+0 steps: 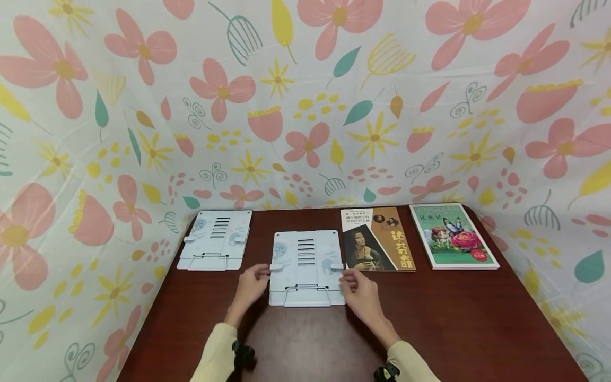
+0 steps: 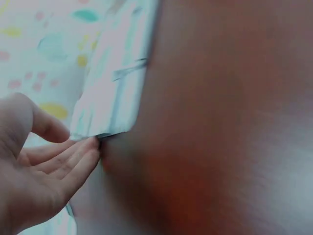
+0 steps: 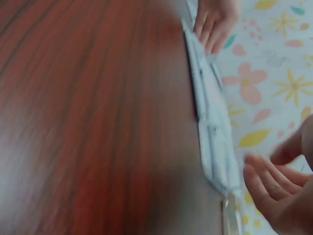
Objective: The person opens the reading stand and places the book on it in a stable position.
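Observation:
A white folding book stand with slots, two side clips and a wire ledge lies flat on the table in front of me. My left hand is at its left edge; in the left wrist view the fingertips touch the stand's edge, thumb above them. On the other side, my right hand is by the right edge, below the right clip. Its fingers look loosely bent in the right wrist view, holding nothing; whether they touch the stand I cannot tell.
A second white book stand lies at the back left of the brown table. To the right are a brown-and-white book with a portrait and a green book. Behind the table hangs a flowered cloth.

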The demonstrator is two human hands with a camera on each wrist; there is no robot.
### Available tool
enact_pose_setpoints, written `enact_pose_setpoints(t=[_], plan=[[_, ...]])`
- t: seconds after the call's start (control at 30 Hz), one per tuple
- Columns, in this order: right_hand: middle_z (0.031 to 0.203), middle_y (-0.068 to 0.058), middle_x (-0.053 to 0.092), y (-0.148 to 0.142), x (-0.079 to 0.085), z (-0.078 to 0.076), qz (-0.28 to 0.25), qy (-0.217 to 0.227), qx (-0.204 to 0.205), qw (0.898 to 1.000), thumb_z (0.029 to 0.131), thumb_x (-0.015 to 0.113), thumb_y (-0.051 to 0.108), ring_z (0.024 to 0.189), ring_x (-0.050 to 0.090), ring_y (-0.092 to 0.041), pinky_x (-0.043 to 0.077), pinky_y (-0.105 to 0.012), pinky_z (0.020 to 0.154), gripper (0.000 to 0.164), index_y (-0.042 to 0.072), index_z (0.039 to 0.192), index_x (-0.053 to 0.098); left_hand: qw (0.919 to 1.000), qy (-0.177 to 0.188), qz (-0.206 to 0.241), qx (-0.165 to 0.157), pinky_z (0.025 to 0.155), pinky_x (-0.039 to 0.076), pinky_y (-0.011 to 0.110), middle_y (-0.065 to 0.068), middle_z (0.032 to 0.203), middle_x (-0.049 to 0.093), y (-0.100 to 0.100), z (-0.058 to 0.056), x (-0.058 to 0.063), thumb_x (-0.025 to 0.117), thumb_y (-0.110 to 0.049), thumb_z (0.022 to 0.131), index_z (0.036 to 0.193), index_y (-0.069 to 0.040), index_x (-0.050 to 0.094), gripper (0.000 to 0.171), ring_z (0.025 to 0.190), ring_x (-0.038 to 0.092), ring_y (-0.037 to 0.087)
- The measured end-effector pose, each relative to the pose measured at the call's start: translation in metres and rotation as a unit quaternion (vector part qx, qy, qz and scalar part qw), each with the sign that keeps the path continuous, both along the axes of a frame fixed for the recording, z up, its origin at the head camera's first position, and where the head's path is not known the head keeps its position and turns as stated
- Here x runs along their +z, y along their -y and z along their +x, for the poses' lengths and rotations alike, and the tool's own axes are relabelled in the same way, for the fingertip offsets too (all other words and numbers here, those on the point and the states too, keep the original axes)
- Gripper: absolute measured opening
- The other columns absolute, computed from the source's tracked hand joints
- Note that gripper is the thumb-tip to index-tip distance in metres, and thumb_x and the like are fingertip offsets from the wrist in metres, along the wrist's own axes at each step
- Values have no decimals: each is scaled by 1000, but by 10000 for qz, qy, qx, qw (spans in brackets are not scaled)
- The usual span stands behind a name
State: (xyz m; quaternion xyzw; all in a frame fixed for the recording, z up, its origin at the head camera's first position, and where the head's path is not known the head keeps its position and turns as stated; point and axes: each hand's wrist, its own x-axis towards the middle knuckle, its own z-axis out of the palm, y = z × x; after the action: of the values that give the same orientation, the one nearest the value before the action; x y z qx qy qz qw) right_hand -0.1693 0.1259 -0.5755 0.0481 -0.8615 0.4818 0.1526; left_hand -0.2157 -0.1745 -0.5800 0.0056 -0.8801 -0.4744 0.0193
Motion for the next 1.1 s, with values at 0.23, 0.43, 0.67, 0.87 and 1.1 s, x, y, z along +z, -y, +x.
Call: enact_pose_setpoints(t=[0.23, 0.43, 0.67, 0.87, 1.1], plan=[[77, -3, 71, 15, -7, -5, 327, 1041, 511, 9927, 84, 72, 1, 70, 66, -9, 54, -22, 65, 5, 5, 87, 72, 9906, 990, 923, 215, 88, 59, 36, 23, 120, 70, -1, -59, -2, 55, -6, 102, 128, 5, 66, 31, 105, 70, 29], [75, -3, 69, 21, -9, -4, 544, 1177, 618, 9896, 81, 72, 1, 69, 64, -9, 54, -23, 63, 5, 4, 84, 72, 9936, 1081, 226, 243, 84, 56, 41, 17, 112, 72, -5, -73, -1, 67, -17, 97, 122, 0, 70, 31, 99, 68, 28], [64, 2, 61, 25, -2, -5, 1235, 1265, 225, 9840, 74, 69, 4, 61, 55, -11, 48, -27, 58, 4, 6, 72, 68, 9923, 1145, 384, 290, 81, 56, 38, 15, 104, 73, -7, -80, 0, 72, -17, 92, 115, 1, 73, 29, 91, 70, 25], [62, 3, 59, 26, 2, -6, 1372, 1256, 277, 9822, 74, 67, 1, 60, 53, -12, 47, -28, 57, 10, 9, 69, 67, 9921, 1157, 417, 249, 75, 55, 34, 14, 100, 73, -7, -78, 4, 73, -16, 91, 112, 0, 73, 27, 88, 70, 24], [63, 4, 59, 24, 2, -7, 1228, 1382, 400, 9819, 76, 69, 2, 61, 53, -10, 46, -27, 58, 9, 9, 70, 67, 9906, 1240, 486, 301, 81, 55, 37, 14, 104, 73, -7, -79, 1, 71, -17, 93, 115, -1, 73, 27, 92, 70, 24]])
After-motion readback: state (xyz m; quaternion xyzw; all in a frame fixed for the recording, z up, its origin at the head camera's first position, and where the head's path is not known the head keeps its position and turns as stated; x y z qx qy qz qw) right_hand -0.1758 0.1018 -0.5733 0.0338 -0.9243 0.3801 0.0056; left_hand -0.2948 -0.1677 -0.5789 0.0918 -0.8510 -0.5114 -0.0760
